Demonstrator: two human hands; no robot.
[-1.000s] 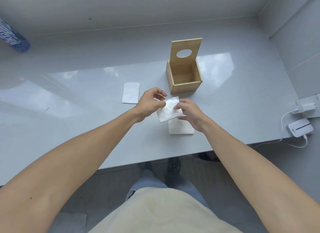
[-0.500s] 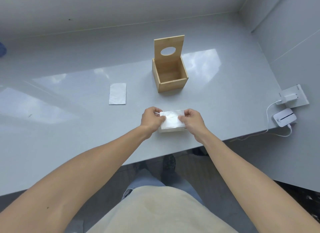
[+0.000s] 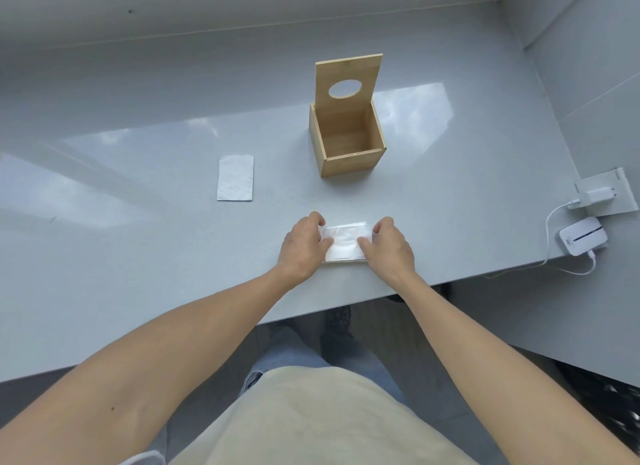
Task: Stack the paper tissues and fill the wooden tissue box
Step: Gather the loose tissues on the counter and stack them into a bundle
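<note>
A small stack of white tissues (image 3: 344, 243) lies near the table's front edge. My left hand (image 3: 303, 246) holds its left side and my right hand (image 3: 389, 245) holds its right side, fingers pinching the top tissue down onto the pile. Beyond them stands the wooden tissue box (image 3: 348, 142), empty, with its lid (image 3: 348, 80) raised upright and showing an oval hole. One more folded tissue (image 3: 236, 178) lies flat to the left of the box.
The grey table (image 3: 138, 239) meets a wall at the right. A white charger (image 3: 595, 194) on a wall socket and a small white device (image 3: 583, 240) with a cable sit at the right edge. My legs show below the front edge.
Both hands carried a tissue from mid-air down onto the pile near the table edge and now press it flat there. The view has shifted, moving the box and the lone tissue leftward.
</note>
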